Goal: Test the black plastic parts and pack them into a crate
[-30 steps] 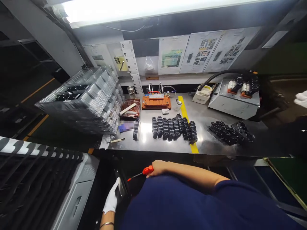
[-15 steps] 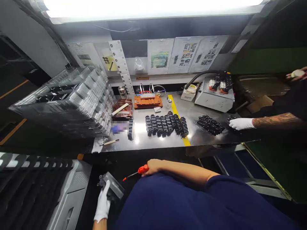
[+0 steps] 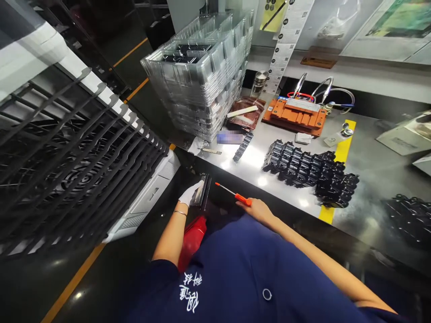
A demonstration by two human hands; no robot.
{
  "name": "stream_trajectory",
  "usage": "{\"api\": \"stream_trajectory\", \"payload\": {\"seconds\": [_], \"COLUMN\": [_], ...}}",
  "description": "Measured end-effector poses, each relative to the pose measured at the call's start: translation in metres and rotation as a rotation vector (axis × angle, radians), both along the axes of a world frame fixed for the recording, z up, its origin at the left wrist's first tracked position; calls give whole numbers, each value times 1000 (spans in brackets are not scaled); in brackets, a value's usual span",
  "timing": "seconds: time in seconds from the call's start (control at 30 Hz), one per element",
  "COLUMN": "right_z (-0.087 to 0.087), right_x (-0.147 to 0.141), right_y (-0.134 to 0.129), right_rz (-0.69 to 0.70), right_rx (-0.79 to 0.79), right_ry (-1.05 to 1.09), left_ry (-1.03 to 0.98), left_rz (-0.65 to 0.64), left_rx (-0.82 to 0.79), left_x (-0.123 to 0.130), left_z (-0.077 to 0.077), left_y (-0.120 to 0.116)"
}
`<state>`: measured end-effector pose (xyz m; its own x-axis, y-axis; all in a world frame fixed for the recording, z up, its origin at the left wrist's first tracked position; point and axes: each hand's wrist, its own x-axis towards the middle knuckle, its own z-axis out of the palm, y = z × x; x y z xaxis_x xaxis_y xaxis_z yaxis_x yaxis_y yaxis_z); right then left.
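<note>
White Chinese characters (image 3: 193, 279) are running across the navy-blue cloth work shirt (image 3: 242, 269), two of them reading 科技, the others being unclear. A long white paper strip (image 3: 285, 40) is carrying round black marks (image 3: 285, 21) and square codes (image 3: 297, 32) too small to read.

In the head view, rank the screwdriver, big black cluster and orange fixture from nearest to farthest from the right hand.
1. Screwdriver: held in the right hand.
2. Big black cluster: ahead, to the right.
3. Orange fixture: farther back, behind the cluster.
</note>
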<state>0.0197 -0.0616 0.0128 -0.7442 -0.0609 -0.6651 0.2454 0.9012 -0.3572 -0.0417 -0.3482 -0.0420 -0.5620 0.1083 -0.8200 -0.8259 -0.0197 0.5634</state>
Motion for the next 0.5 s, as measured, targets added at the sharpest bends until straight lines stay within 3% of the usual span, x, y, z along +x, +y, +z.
{"api": "stream_trajectory", "payload": {"seconds": [0.07, 0.17, 0.27, 0.5], "right_z": [1, 5, 10, 19], "right_x": [-2, -4, -6, -8], "right_y": [1, 1, -2, -14], "right_rz": [60, 192, 221, 286], "right_rx": [7, -69, -78, -2], "right_ry": [-46, -157, -151, -121], "left_ry": [25, 172, 247, 402], "left_rz": [33, 78, 80, -2], "left_rx": [-17, -237, -412, -502], "left_x": [1, -1, -5, -7], "left_z": [0, 0, -1, -5], "left_y": [-1, 2, 9, 26]}}
